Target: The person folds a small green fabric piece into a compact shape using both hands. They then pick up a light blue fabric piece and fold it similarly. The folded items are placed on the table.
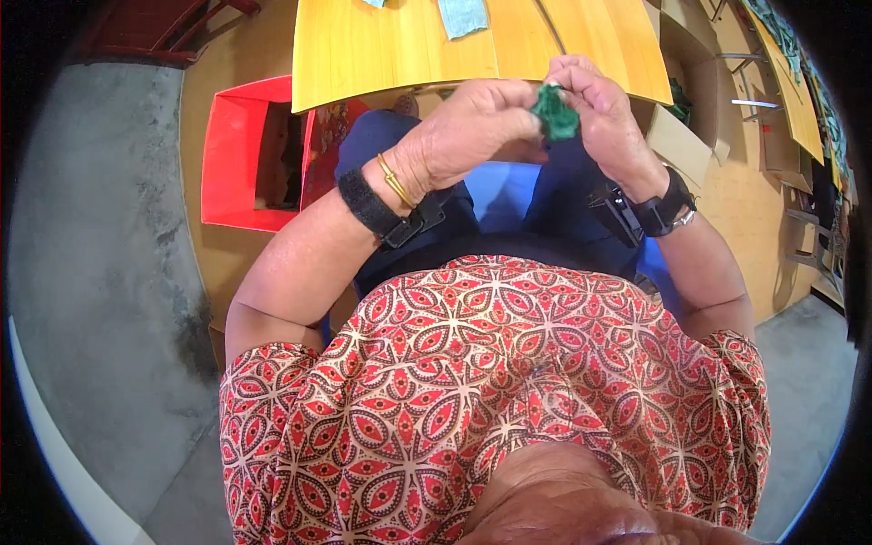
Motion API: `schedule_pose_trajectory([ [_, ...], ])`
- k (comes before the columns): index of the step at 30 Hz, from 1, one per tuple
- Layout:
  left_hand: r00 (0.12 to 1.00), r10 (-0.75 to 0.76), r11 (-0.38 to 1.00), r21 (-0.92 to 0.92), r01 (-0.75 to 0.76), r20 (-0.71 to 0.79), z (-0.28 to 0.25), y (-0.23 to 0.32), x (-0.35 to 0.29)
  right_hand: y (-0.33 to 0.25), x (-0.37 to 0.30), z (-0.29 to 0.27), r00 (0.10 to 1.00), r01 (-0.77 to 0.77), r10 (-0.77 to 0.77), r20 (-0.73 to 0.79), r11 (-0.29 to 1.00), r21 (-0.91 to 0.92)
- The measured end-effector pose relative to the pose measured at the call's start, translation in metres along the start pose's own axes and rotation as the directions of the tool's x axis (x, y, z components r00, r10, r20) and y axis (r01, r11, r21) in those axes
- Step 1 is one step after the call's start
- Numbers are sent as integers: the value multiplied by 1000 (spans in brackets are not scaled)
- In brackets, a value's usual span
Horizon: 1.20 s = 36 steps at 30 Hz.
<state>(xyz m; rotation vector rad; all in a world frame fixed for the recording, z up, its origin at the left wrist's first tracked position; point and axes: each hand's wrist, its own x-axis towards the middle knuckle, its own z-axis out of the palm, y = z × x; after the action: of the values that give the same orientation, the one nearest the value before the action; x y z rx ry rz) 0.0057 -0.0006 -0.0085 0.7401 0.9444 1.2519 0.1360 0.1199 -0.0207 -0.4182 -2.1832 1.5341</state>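
A small, crumpled piece of dark green cloth [557, 116] is held up between my two hands, over my lap at the near edge of the yellow table [391, 50]. My left hand [481, 118] pinches its left side with thumb and fingers. From the right, my right hand [604, 109] grips the cloth's upper edge, its fingers curled. Part of the cloth is hidden behind the fingers. On the table, toward the far edge, lies a pale blue-green cloth piece [463, 16].
Left of my legs stands an open red box [245, 95] with dark contents. Open cardboard boxes [683, 145] sit at the right of the table. Farther right is another table [788, 68] with blue-green cloth along it. A dark thin rod or cord [550, 25] crosses the tabletop.
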Motion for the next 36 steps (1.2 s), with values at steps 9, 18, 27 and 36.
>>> schedule_pose_trajectory([
  [9, 977, -68, 959, -257, 120, 202, 2, -4, -5, -10, 4, -4, 996, 85, -85, 16, 996, 27],
  [18, 989, -5, 916, -397, 65, 151, -11, 2, -1, -21, 3, -16, 995, -44, 32, 92, 991, 130],
  [27, 989, 11, 923, -382, 48, 149, -16, 1, -1, -23, 3, -16, 985, -122, 117, 128, 992, 30],
  [36, 987, -162, 976, -154, 157, -21, -20, 5, -5, -35, 11, -27, 989, -142, 145, -13, 983, 115],
])
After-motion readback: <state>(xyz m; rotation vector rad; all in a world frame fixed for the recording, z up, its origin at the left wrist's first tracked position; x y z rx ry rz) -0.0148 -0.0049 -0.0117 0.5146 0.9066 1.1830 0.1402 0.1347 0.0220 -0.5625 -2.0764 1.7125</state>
